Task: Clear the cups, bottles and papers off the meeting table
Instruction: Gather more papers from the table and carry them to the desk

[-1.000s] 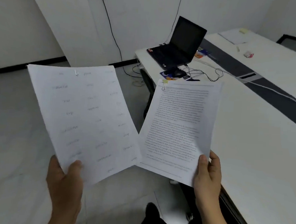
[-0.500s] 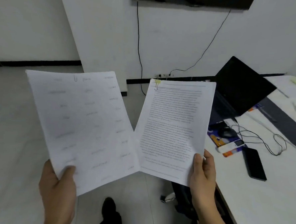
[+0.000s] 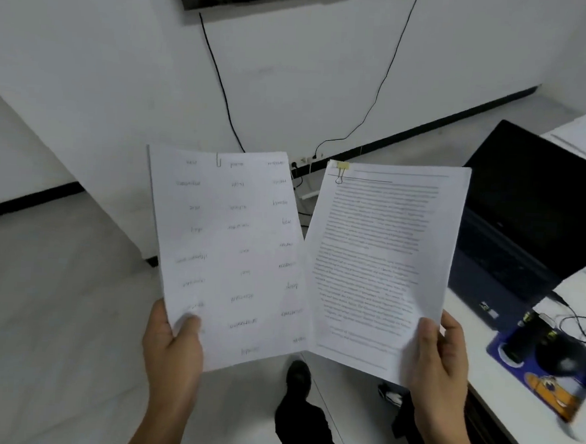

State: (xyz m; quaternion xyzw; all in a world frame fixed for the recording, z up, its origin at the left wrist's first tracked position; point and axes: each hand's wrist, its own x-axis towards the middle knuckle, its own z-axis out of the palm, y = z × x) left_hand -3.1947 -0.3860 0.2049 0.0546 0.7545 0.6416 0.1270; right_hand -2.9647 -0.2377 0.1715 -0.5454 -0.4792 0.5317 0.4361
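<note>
Two paper sets are held up in front of the person, above the floor and clear of the worktop [image 3: 501, 378], which lies to the right. The left hand [image 3: 170, 348] holds the first set [image 3: 228, 252] at its lower left corner, thumb on the front face and fingers closed behind it. This set carries sparse handwritten words (they appear upside down) and one paper clip [image 3: 218, 160] at its top edge. The right hand [image 3: 442, 371] holds the second set [image 3: 381, 261] at its lower right corner, thumb in front and fingers clenched on the sheet edge. This set is dense printed text with one yellow binder clip [image 3: 341, 168] at its top left corner. The two sets meet along their inner lower edges. On the worktop near its front edge: one open laptop [image 3: 539, 216], one mouse [image 3: 561, 358] on one blue mouse pad [image 3: 546, 381], and loose cables [image 3: 583, 329].
</note>
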